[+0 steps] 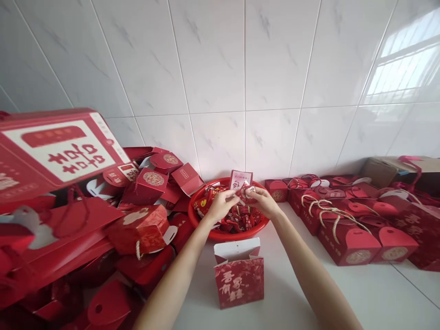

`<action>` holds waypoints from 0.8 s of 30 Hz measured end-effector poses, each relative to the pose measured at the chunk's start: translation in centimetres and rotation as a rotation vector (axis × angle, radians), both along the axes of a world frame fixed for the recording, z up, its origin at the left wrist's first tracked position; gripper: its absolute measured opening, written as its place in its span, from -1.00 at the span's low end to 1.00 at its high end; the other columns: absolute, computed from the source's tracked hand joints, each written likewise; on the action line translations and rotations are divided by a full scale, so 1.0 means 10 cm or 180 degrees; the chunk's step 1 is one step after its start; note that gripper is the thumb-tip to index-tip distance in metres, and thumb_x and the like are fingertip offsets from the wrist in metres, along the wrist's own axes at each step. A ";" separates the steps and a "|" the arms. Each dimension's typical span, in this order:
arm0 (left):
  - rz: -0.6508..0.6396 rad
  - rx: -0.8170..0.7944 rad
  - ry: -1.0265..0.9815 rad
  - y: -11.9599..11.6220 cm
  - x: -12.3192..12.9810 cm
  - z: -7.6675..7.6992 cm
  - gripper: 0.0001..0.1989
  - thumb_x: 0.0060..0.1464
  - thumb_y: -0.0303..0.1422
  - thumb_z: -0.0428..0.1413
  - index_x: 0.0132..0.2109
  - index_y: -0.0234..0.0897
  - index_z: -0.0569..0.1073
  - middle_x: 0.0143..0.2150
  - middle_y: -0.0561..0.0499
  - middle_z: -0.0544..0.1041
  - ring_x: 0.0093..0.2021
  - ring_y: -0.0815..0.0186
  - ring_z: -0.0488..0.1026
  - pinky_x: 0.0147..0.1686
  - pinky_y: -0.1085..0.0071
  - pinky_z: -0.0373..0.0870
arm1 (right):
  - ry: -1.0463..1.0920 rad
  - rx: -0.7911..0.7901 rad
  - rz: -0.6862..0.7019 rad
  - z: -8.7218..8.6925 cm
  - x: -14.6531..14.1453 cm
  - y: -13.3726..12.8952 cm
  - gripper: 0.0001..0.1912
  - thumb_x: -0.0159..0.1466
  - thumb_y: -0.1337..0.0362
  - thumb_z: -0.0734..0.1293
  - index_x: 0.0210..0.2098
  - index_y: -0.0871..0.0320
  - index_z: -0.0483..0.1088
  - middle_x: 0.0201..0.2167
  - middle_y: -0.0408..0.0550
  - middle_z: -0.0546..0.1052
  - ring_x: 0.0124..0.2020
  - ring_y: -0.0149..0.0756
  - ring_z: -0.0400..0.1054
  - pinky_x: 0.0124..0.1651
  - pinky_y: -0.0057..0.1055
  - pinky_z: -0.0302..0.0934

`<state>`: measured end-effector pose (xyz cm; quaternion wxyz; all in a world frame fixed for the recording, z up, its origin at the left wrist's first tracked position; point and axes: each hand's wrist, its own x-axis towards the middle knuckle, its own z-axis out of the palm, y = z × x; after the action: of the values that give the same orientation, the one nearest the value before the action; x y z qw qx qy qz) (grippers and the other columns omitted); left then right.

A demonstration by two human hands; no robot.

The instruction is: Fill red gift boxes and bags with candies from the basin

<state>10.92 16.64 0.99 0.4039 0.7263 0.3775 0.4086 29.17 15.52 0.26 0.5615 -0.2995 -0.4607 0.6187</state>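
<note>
Both hands are over a red basin point(203, 225) filled with small wrapped sweets point(233, 221). My left hand point(222, 204) has its thumb and fingers pinched together at the left side of a small red-and-white packet point(245, 188). Closed on the packet's right side is my right hand point(264, 200). A pink printed card or packet point(240, 178) stands upright just behind the fingers. In front of the basin, an upright red box point(239, 282) with pale lettering has its top open and a white inner flap raised.
Red gift boxes and bags point(147, 229) are heaped at the left, under a large red box point(62, 151). Closed boxes with rope handles point(354, 238) stand in rows at the right, near a cardboard carton point(381, 168). A tiled wall point(220, 68) rises behind.
</note>
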 end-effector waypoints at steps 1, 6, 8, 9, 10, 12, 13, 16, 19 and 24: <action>0.0095 -0.0024 0.0039 0.00 -0.01 0.01 -0.57 0.18 -0.35 0.12 0.17 -0.36 0.49 -0.07 -0.14 0.65 -0.08 0.15 0.60 0.02 0.19 0.50 | 0.0148 0.0016 -0.0197 0.00 0.00 0.01 -0.57 -0.16 0.01 0.63 -0.42 0.13 0.53 -0.37 -0.10 0.58 -0.26 -0.22 0.48 -0.20 -0.29 0.43; 0.0183 0.0301 0.0978 -0.01 -0.06 0.07 -0.70 0.20 -0.44 0.04 0.00 -0.32 0.59 -0.03 -0.15 0.65 -0.03 0.14 0.59 0.03 0.26 0.47 | 0.0803 -0.0062 -0.0844 -0.02 0.03 0.07 -0.60 -0.15 0.12 0.61 -0.36 0.04 0.48 -0.34 -0.19 0.56 -0.31 -0.27 0.47 -0.26 -0.30 0.45; -0.0063 0.0397 0.1610 0.00 -0.01 0.10 -0.71 0.17 -0.45 0.06 -0.03 -0.30 0.61 0.03 -0.15 0.64 0.03 0.12 0.57 0.07 0.28 0.44 | 0.0774 -0.0113 -0.0918 -0.03 0.04 0.08 -0.59 -0.10 0.14 0.58 -0.28 0.01 0.46 -0.31 -0.21 0.55 -0.37 -0.32 0.45 -0.33 -0.33 0.43; -0.0188 0.0435 0.1949 0.00 0.03 0.12 -0.70 0.15 -0.46 0.08 -0.02 -0.29 0.60 0.05 -0.14 0.63 0.06 0.10 0.55 0.08 0.28 0.42 | 0.0753 -0.0126 -0.0975 -0.03 0.05 0.09 -0.60 -0.08 0.15 0.56 -0.25 0.00 0.46 -0.31 -0.22 0.55 -0.38 -0.34 0.44 -0.35 -0.35 0.42; -0.0289 0.0466 0.2262 0.02 0.08 0.13 -0.71 0.12 -0.47 0.11 -0.03 -0.28 0.61 0.05 -0.14 0.63 0.08 0.08 0.54 0.09 0.27 0.40 | 0.0744 -0.0133 -0.1035 -0.04 0.05 0.09 -0.60 -0.06 0.16 0.56 -0.24 0.00 0.45 -0.31 -0.22 0.54 -0.39 -0.34 0.43 -0.37 -0.36 0.41; -0.0399 0.0505 0.2710 0.05 0.20 0.13 -0.74 0.04 -0.49 0.17 -0.10 -0.27 0.62 0.00 -0.16 0.65 0.08 0.01 0.53 0.10 0.21 0.38 | 0.0765 -0.0158 -0.1123 -0.04 0.04 0.10 -0.61 -0.05 0.16 0.56 -0.25 0.01 0.45 -0.33 -0.23 0.53 -0.37 -0.34 0.43 -0.39 -0.38 0.40; -0.0412 0.0507 0.2820 0.08 0.25 0.13 -0.77 0.00 -0.49 0.19 -0.15 -0.28 0.63 -0.05 -0.18 0.66 0.06 -0.03 0.54 0.09 0.18 0.37 | 0.0787 -0.0179 -0.1142 -0.04 0.04 0.10 -0.61 -0.06 0.16 0.57 -0.27 0.02 0.45 -0.35 -0.23 0.53 -0.36 -0.33 0.43 -0.39 -0.39 0.40; -0.0372 0.0462 0.2833 0.13 0.36 0.08 -0.85 -0.13 -0.52 0.23 -0.32 -0.31 0.62 -0.18 -0.24 0.67 -0.07 -0.10 0.57 -0.02 0.13 0.41 | 0.0827 -0.0176 -0.1117 -0.03 0.03 0.09 -0.62 -0.11 0.14 0.60 -0.35 0.05 0.46 -0.39 -0.20 0.55 -0.35 -0.33 0.44 -0.37 -0.41 0.40; -0.0272 0.0402 0.2644 0.17 0.36 0.03 -0.89 -0.21 -0.54 0.24 -0.43 -0.29 0.59 -0.30 -0.19 0.66 -0.19 -0.05 0.58 -0.13 0.20 0.42 | 0.0835 -0.0111 -0.1066 -0.03 0.03 0.08 -0.64 -0.14 0.13 0.63 -0.44 0.09 0.48 -0.42 -0.15 0.57 -0.35 -0.30 0.45 -0.31 -0.39 0.42; 0.0108 0.0444 0.1694 0.20 0.23 0.02 -0.78 0.13 -0.40 0.03 -0.32 -0.31 0.58 -0.35 -0.06 0.62 -0.29 0.15 0.55 -0.21 0.32 0.41 | 0.0835 -0.0095 -0.0917 -0.04 0.05 0.10 -0.71 -0.03 0.14 0.60 -0.40 0.09 0.51 -0.41 -0.13 0.61 -0.30 -0.26 0.50 -0.25 -0.37 0.45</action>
<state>13.25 18.69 1.14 0.2325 0.8277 0.4533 0.2352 29.67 16.54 -0.19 0.6950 -0.2875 -0.3267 0.5724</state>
